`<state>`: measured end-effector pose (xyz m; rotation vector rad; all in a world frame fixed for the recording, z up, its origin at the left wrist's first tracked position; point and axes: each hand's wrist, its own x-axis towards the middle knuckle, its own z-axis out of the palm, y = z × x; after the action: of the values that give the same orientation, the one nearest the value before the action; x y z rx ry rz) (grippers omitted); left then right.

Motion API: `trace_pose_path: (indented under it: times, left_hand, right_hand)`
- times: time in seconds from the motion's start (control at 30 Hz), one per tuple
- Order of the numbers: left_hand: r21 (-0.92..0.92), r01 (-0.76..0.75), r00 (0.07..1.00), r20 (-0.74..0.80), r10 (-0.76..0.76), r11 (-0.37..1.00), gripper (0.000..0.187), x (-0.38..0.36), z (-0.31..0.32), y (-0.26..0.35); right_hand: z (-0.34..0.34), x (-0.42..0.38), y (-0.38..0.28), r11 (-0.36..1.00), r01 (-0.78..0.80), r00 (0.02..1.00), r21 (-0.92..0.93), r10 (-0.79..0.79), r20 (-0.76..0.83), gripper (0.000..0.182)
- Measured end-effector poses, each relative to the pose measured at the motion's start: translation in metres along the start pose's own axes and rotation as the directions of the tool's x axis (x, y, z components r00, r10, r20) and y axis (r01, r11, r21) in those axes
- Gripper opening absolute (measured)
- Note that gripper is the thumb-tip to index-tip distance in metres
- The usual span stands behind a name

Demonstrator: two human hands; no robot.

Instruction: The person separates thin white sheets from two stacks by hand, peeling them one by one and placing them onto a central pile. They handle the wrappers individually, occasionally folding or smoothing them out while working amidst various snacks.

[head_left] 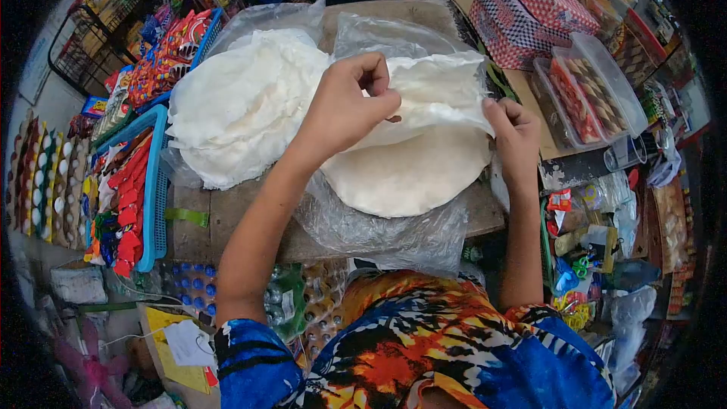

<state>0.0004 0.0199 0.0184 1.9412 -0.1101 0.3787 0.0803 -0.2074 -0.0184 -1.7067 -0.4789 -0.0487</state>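
Observation:
A stack of thin, round, pale spring roll wrappers point(409, 174) lies on clear plastic in front of me. My left hand point(352, 98) is closed in a pinch on the raised edge of the top wrapper point(432, 79). At the other side of that wrapper, my right hand point(515, 125) pinches its edge between thumb and fingers. The lifted part is folded back and wrinkled, away from the smooth stack underneath. Left of my left hand sits a second pile of crumpled white wrappers point(238, 106), with ragged, layered edges.
The wooden table point(189, 235) has a plastic sheet point(379, 235) near its front edge. Blue baskets point(155, 189) of packets stand at the left. Checkered boxes point(522, 15) and clear plastic containers point(587, 95) crowd the right. Bottles point(318, 299) stand below the table edge.

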Motion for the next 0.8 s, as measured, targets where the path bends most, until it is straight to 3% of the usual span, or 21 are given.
trace_pose_path:
  times: [0.03,0.07,0.1,0.17,0.2,0.27,0.4,0.43,0.47,0.5,0.57,0.63,0.73,0.8]
  left_hand:
    - [-0.053,0.033,0.999,-0.019,-0.034,0.998,0.014,0.001,-0.001,0.001]
    - [0.014,-0.005,1.000,0.006,0.005,1.000,0.014,0.003,0.000,-0.009]
    - [0.013,-0.007,1.000,0.007,0.007,1.000,0.014,0.002,-0.001,-0.008]
    - [-0.113,0.104,0.984,0.156,-0.086,0.988,0.042,-0.001,-0.002,-0.004]
    - [-0.114,0.103,0.984,0.157,-0.084,0.988,0.042,-0.002,0.001,-0.004]
    - [-0.128,0.074,0.972,0.232,-0.043,0.989,0.070,-0.003,0.009,-0.005]
    - [-0.006,-0.079,0.984,0.161,0.079,0.997,0.064,-0.004,0.026,-0.010]
    - [-0.003,-0.081,0.984,0.162,0.080,0.997,0.064,-0.003,0.025,-0.012]
    - [-0.021,-0.018,0.982,0.186,0.022,1.000,0.060,-0.003,0.023,-0.013]
    - [-0.038,0.045,0.977,0.210,-0.036,0.998,0.055,-0.003,0.021,-0.011]
    - [-0.045,0.048,0.979,0.199,-0.038,0.998,0.054,-0.004,0.018,-0.008]
    - [-0.058,0.054,0.981,0.191,-0.042,0.997,0.052,-0.005,0.018,-0.006]
    - [-0.069,0.038,0.979,0.204,-0.024,0.997,0.048,-0.007,0.019,-0.005]
    - [0.030,0.016,0.979,0.204,-0.022,0.999,0.043,-0.008,0.021,-0.001]
  right_hand:
    - [0.000,0.001,0.005,0.999,0.017,0.999,0.029,-0.016,-0.052,0.030]
    - [0.002,0.003,0.009,0.989,0.148,0.988,0.005,-0.148,-0.047,0.029]
    - [0.004,0.002,0.007,0.989,0.150,0.988,0.004,-0.149,-0.049,0.029]
    - [0.009,0.000,-0.003,0.955,0.296,0.954,-0.014,-0.296,-0.040,0.027]
    - [0.009,-0.003,-0.009,0.958,0.288,0.958,-0.017,-0.288,0.000,0.025]
    - [0.015,-0.006,-0.013,0.956,0.292,0.955,0.024,-0.293,0.040,0.024]
    - [0.031,-0.014,-0.018,0.958,0.282,0.949,0.050,-0.286,0.134,0.022]
    - [0.033,-0.016,-0.019,0.967,0.254,0.956,0.012,-0.253,0.150,0.024]
    - [0.033,-0.019,-0.023,0.998,0.068,0.987,0.011,-0.068,0.148,0.014]
    - [0.034,-0.018,-0.020,0.998,0.069,0.987,0.013,-0.070,0.148,0.014]
    - [0.034,-0.013,-0.009,0.967,0.086,0.995,0.238,-0.093,0.018,0.015]
    - [0.030,-0.011,-0.005,0.966,0.016,0.997,0.259,-0.034,0.065,0.026]
    - [0.029,-0.012,-0.005,0.966,0.001,0.993,0.260,-0.031,0.111,0.019]
    - [0.034,-0.016,-0.013,0.955,-0.111,0.982,0.276,0.063,0.175,0.015]
